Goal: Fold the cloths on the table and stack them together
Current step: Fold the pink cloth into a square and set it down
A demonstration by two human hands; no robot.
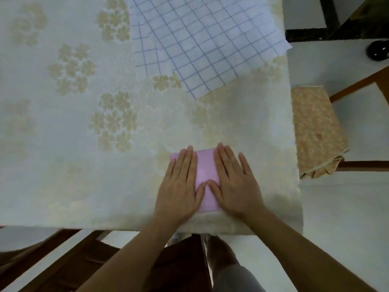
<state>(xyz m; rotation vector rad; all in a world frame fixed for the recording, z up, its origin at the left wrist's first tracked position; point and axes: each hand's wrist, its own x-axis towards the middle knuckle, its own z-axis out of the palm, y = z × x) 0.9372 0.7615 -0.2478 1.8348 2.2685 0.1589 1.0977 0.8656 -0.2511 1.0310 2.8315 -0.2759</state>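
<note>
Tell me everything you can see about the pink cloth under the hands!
The pink cloth is a small, soft-looking, plain light pink piece, already folded into a neat rectangle. It lies flat on the flowered tablecloth, near the table's front edge and towards its right side. The left hand and the right hand press flat on it with straight fingers, thumbs almost meeting in the middle, so only a strip between them and its edges show. It lies apart from the checked cloth farther back.
</note>
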